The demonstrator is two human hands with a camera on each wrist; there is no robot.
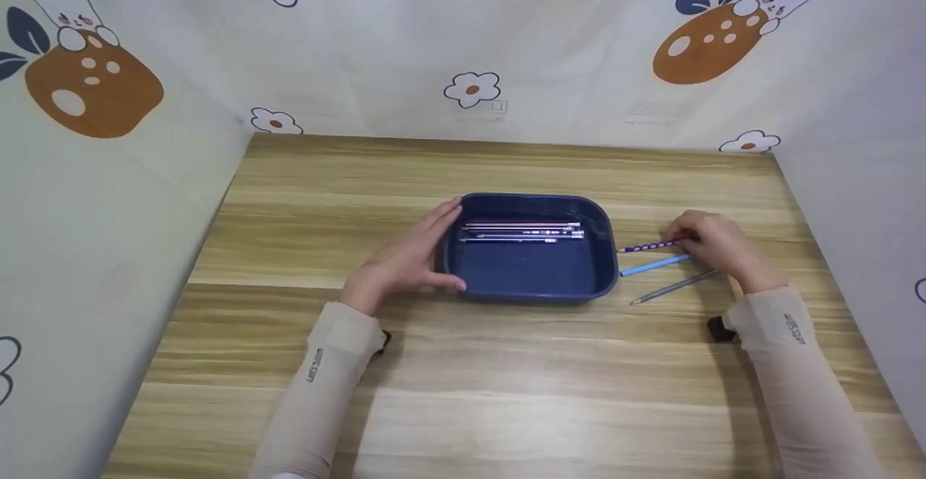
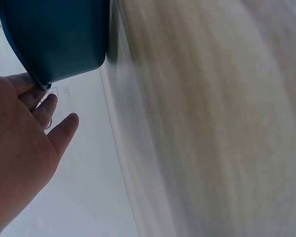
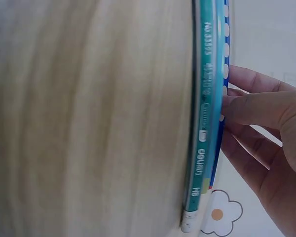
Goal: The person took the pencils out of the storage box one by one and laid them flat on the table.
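A dark blue bin (image 1: 535,297) sits in the middle of the table, with several dark pencils (image 1: 521,236) side by side inside it. My left hand (image 1: 405,258) rests against the bin's left end, fingers and thumb spread; in the left wrist view the fingers touch under its rim (image 2: 45,85). Right of the bin, my right hand (image 1: 716,244) pinches a purple pencil with white dots (image 1: 644,247) between thumb and fingers. A light blue pencil (image 1: 655,265) and a grey-green pencil (image 1: 669,290) lie beside it. White lettering shows on the green pencil (image 3: 202,123) in the right wrist view.
The wood-grain table (image 1: 535,378) is bounded at the back and sides by pale sheets (image 1: 376,52) printed with rabbits, oranges and flowers. Each wrist carries a small black camera, such as the right one (image 1: 720,329).
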